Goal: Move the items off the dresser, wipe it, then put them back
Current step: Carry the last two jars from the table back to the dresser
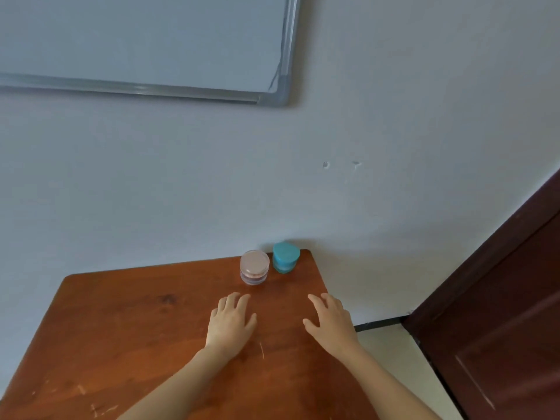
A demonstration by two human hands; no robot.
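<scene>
**Reddish-brown wooden dresser top point(136, 328) not cleared, nothing held**

Neither hand grasps anything. The left hand point(231, 321) lies palm down with its fingers loosely spread and pointing to 12 o'clock. The right hand point(328, 321), well apart from it at 3 o'clock, has the same relaxed spread, turned slightly toward 11 o'clock. Both bare forearms run in from 6 o'clock. Whether the palms rest on the wood or hover just above it cannot be told.

Just beyond the left fingertips, at 12 o'clock, stands a round clear-plastic jar with pinkish contents point(254, 267). A teal plastic container with a rounded-triangle lid point(285, 257) stands just beside it at 1 o'clock, in the dresser's far right corner against the pale grey wall point(394, 131).

As for progress, both items stand on the dresser and no cloth is in view, so this looks like either the very start or the very end. Pale scuffs show on the near wood. If it is the start, clearing, wiping and returning all remain.

Farther out, a metal-framed whiteboard point(145, 40) hangs at 11 o'clock and a dark brown door point(500, 313) stands at 3 o'clock.
</scene>
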